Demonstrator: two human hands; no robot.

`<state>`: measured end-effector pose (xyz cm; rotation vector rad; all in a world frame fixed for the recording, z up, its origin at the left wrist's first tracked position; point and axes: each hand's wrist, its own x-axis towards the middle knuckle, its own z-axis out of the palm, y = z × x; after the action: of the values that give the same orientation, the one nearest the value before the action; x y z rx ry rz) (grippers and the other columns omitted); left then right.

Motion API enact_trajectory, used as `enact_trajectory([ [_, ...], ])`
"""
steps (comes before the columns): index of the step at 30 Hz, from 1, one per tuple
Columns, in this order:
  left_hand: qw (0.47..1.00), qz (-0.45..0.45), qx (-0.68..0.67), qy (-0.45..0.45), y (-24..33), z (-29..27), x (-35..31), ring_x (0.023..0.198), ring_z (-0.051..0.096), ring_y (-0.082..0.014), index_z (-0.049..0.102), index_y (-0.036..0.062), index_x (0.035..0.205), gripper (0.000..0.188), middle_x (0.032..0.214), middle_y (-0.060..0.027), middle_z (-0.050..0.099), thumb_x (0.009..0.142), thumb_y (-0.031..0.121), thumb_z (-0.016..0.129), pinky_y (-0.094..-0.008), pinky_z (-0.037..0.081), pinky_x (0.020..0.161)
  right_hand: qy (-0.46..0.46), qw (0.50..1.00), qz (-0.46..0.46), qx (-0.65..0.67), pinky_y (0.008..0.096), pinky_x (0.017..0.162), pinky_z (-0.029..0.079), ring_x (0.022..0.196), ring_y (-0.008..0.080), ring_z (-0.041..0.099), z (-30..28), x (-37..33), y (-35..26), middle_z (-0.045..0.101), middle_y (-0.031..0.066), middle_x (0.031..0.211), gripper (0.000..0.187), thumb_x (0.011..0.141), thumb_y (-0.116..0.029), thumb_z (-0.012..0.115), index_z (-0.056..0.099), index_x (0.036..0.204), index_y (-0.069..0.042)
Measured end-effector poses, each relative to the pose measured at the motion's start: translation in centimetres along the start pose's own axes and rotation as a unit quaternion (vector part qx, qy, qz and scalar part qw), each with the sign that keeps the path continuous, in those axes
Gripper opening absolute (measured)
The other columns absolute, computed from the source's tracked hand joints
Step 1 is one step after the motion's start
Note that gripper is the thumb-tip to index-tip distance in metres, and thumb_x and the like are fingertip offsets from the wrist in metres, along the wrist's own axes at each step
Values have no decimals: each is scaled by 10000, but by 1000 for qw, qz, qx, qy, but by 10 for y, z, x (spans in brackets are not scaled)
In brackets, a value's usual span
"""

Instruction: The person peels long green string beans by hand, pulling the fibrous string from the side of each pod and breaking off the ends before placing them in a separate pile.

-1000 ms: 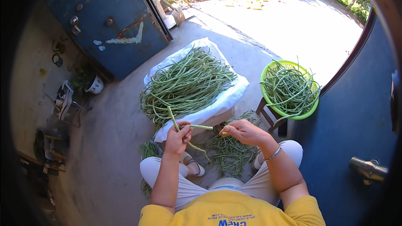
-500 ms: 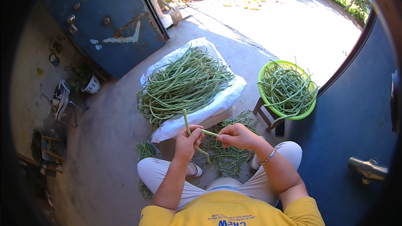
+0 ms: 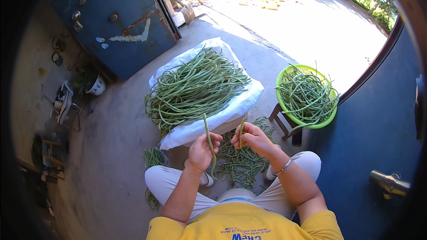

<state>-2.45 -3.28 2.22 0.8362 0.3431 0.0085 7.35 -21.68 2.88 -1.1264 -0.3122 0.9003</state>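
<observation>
Green bean (image 3: 207, 130) — across left hand (image 3: 200, 154); short piece (image 3: 241, 132) — in right hand (image 3: 255, 140).

The hands (image 3: 201, 154) each hold a length of green bean (image 3: 207, 126) near a bean-heaped white cloth (image 3: 187, 137) and lime basket (image 3: 328, 121).

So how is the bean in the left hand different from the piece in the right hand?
The bean in the left hand is longer, while the piece in the right hand is short. The bean curves and its lower end hangs below the left hand; the piece looks nearly straight, with its top poking above the fingers. Both are thin, greenish and held roughly upright.
</observation>
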Motion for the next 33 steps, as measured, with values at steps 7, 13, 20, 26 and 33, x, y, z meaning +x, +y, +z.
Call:
enact_trajectory([
  [7, 993, 33, 114, 23, -8, 1, -5, 720, 517, -106, 549, 18, 916, 238, 880, -82, 581, 926, 201, 398, -233, 419, 600, -2, 999, 33, 43, 282, 657, 502, 695, 147, 583, -2, 6, 1, 594, 91, 826, 179, 809, -30, 406, 513, 952, -15],
  [13, 976, 37, 212, 38, -8, 14, -10, 658, 528, -72, 570, 29, 905, 137, 813, -28, 589, 876, 158, 535, -188, 412, 545, 13, 998, 33, 54, 227, 519, 465, 571, 111, 551, 10, 5, 1, 588, 61, 742, 144, 843, -88, 521, 532, 968, -17],
  [20, 982, -27, 189, 8, -13, 14, -16, 579, 510, -66, 581, 10, 951, 155, 724, -31, 583, 867, 134, 541, -178, 406, 508, 36, 999, -25, 20, 171, 362, 278, 436, 35, 428, 20, 10, 1, 557, -1, 659, 159, 855, -173, 569, 585, 908, -24],
  [26, 982, -87, 164, -29, -3, -5, -30, 550, 542, -88, 570, -19, 1022, 199, 737, -62, 599, 875, 101, 513, -199, 440, 488, 88, 981, -68, 156, 160, 366, 304, 432, 40, 440, -26, 17, -16, 566, 11, 697, 168, 886, -162, 520, 573, 967, -25],
  [33, 984, -122, 122, -54, 10, 4, -33, 573, 568, -111, 567, -33, 1033, 209, 758, -84, 613, 863, 78, 518, -211, 474, 517, 53, 991, -62, 103, 157, 369, 307, 429, 40, 438, -15, 18, -20, 581, 13, 702, 171, 879, -161, 532, 579, 965, -20],
])
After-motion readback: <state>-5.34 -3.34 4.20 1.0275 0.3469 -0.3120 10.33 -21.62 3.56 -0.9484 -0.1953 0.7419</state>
